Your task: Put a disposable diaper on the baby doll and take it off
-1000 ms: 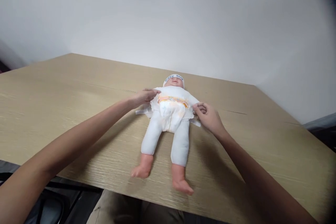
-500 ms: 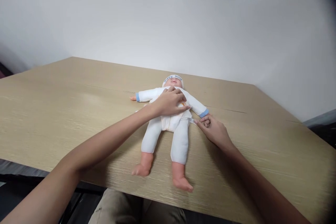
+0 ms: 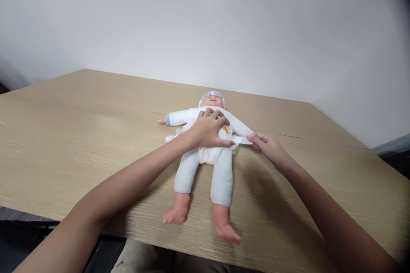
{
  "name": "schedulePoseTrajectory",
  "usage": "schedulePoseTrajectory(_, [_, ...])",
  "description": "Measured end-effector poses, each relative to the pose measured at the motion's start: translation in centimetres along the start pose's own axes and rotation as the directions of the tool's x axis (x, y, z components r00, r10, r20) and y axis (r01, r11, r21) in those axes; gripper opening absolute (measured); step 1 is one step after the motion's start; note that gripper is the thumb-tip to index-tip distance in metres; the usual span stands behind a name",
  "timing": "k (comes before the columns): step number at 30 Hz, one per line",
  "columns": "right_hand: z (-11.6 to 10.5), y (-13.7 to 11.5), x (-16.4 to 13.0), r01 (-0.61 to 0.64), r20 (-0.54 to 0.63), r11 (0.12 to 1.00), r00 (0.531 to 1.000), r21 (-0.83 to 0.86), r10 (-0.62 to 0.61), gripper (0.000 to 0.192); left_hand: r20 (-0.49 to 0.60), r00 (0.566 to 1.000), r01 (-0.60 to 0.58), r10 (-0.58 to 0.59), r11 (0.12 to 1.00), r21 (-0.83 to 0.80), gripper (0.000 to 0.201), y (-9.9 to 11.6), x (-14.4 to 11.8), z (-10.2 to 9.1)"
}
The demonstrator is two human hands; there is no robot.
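Observation:
A baby doll (image 3: 221, 177) in white clothes and a white printed hat lies on its back, feet toward me. Around its hips is a white diaper (image 3: 207, 156) with orange marks on the front. My left hand (image 3: 209, 129) rests across the doll's belly on the diaper's front, fingers spread and slightly bent. Out to the right, my right hand (image 3: 268, 146) pinches the end of a white diaper tab (image 3: 242, 140), which is stretched sideways from the doll's hip. Another white tab (image 3: 170, 138) sticks out at the left hip. My right hand covers the doll's hand on that side.
The doll lies on a wide wooden table (image 3: 96, 145) with a thin seam across it. A pale partition (image 3: 192, 30) rises behind the table's far edge. My legs (image 3: 144, 258) are under the near edge.
My right hand has moved slightly up and outward, pulling the tab out straighter. My left hand stays on the diaper's front, its thumb a little lower.

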State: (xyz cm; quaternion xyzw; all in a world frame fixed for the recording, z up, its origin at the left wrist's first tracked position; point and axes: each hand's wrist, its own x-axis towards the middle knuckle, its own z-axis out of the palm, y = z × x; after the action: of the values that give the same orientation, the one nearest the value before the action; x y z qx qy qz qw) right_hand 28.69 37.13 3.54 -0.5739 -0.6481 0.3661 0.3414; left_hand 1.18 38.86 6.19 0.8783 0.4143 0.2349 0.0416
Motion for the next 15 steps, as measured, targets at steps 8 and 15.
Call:
schedulePoseTrajectory(8, [4.3, -3.7, 5.3, 0.038, 0.059, 0.998, 0.997, 0.052, -0.041, 0.057, -0.008, 1.0, 0.014, -0.015, 0.997, -0.07, 0.082, -0.5, 0.1, 0.5])
schedulePoseTrajectory(15, [6.0, -3.6, 2.7, 0.197, -0.055, 0.98, 0.979, 0.027, -0.195, 0.054, -0.026, 0.998, 0.047, -0.051, 0.991, -0.127, 0.072, -0.3, 0.0, 0.5])
